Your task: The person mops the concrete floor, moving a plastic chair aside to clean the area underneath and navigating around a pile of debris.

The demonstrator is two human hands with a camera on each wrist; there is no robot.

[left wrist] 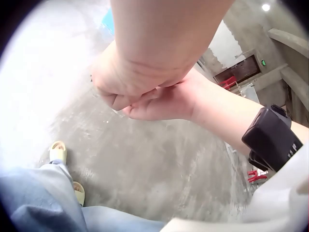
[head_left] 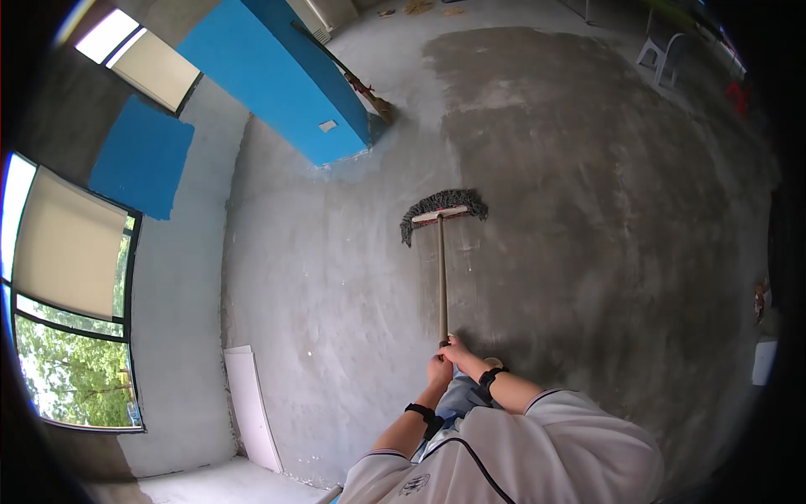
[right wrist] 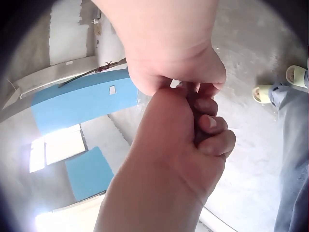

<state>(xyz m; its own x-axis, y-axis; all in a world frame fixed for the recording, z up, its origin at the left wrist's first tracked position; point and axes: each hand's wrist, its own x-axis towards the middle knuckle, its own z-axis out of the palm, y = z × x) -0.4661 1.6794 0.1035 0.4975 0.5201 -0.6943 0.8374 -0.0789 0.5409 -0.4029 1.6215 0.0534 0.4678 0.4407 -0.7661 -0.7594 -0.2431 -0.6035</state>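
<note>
A mop with dark, stringy strands (head_left: pixel 443 202) lies on the concrete floor in the head view, its long handle (head_left: pixel 442 277) running back toward the person. Around the handle's near end curl the fingers of the left hand (head_left: pixel 438 370) (right wrist: pixel 186 140). The right hand (head_left: pixel 455 349) (right wrist: pixel 176 67) grips the handle just beyond, touching the left. In the left wrist view, the left hand (left wrist: pixel 128 79) and right hand (left wrist: pixel 166 101) overlap, and the handle is hidden there.
A blue pillar (head_left: pixel 277 76) stands ahead on the left, with a broom (head_left: pixel 382 107) against it. Windows line the left wall above a leaning white panel (head_left: pixel 252 407). A white chair (head_left: pixel 667 59) is at the far right. Pale slippers (left wrist: pixel 58 152) are on the person's feet.
</note>
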